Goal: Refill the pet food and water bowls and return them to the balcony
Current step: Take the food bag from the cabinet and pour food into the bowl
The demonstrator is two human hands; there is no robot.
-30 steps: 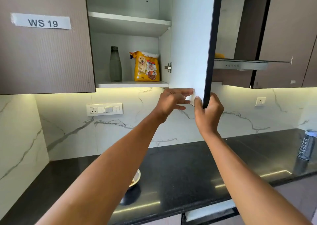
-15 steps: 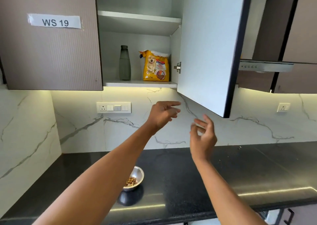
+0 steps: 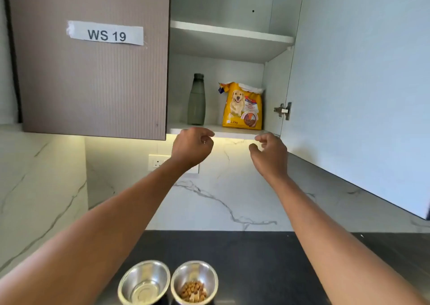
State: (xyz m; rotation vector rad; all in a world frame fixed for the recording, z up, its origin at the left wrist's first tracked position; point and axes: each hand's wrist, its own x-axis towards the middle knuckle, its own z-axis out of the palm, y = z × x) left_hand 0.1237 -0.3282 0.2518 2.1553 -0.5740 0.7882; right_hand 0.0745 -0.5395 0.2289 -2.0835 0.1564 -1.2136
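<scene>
Two steel bowls bottom centre on the table, side by side: left bowl, right bowl with kibble. One food bag and one bottle on the shelf mid-frame, both upright, long axes vertical, bag front facing me. My left hand and right hand are just below, fingers loosely curled, gripping nothing.

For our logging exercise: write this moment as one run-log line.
cupboard door open | left hand empty, near shelf edge | right hand empty | food bag, bottle on shelf | kibble bowl, second bowl on counter
</scene>
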